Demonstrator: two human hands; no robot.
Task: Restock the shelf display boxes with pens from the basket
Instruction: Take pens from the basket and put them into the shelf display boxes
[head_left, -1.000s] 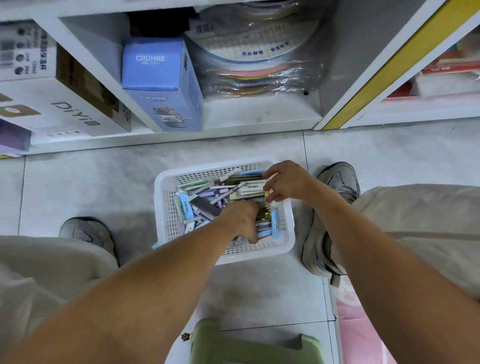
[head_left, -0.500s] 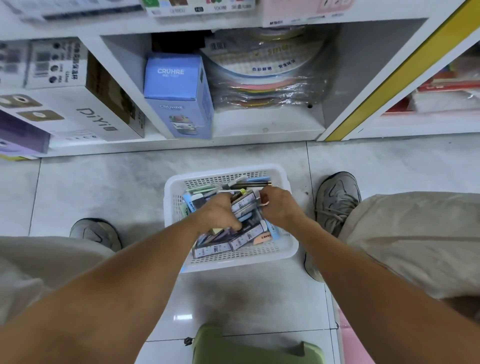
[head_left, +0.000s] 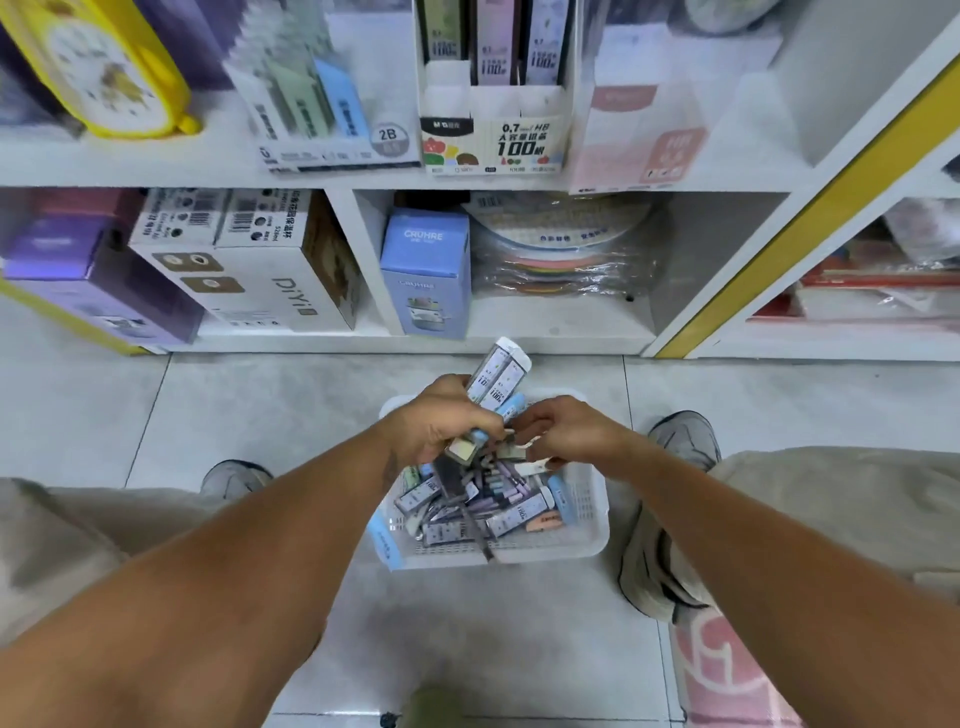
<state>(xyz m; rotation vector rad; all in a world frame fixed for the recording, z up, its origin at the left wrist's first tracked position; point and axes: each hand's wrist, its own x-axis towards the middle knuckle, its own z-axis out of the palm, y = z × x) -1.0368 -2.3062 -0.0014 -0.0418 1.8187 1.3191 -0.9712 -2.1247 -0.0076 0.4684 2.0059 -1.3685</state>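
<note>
Up over the white basket (head_left: 587, 525), the left hand (head_left: 439, 423) is clenched round a bundle of slim pen packs (head_left: 496, 382) whose tops fan toward 12 o'clock, one printed "100", while the right hand (head_left: 563, 434) at its 3 o'clock pinches small pieces I cannot make out. Below both hands the basket sits on the tiled floor (head_left: 260, 415), heaped with more packs, too jumbled to count. At 12 o'clock the shelf holds a display box (head_left: 493, 143) reading "0.7 HB 100", a box (head_left: 332, 140) marked "2B" at its 9 o'clock, and lower down one blue "CRUHRE" carton (head_left: 426, 270) and a "DiYi" carton (head_left: 275, 280).
</note>
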